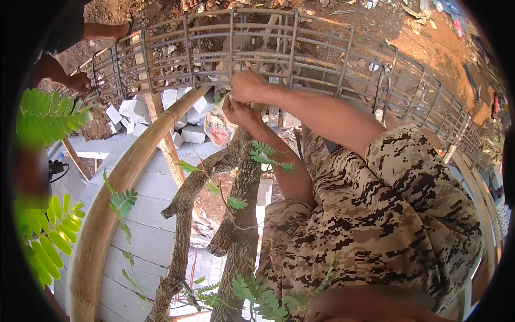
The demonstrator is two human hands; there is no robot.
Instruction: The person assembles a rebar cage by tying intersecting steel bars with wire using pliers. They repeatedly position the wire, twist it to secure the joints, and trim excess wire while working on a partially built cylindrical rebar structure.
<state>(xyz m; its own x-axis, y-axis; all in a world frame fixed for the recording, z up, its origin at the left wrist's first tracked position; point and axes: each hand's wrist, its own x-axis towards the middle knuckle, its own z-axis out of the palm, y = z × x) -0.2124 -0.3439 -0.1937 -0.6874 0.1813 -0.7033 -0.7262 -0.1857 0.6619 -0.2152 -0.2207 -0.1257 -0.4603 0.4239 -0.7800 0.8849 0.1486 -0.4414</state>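
A long rebar cage [292, 51], made of rusty bars and square stirrups, runs across in front of me. My right hand [249, 87] is closed at the cage's near lower bar, beside one of the stirrups. Just below it, my left hand [241, 114] has its fingers pinched together close to the right fingertips. Whatever the two hands hold is too small and hidden to make out. Both forearms reach in from camouflage-patterned sleeves [402, 150].
A rough tree trunk [244, 188] with cut branches rises under my left forearm. A thick bamboo pole [126, 198] slants up to the cage. White blocks [134, 110] lie beneath. At the left, another person's hand [79, 83] is by the cage's end. Green leaves [51, 115] hang nearby.
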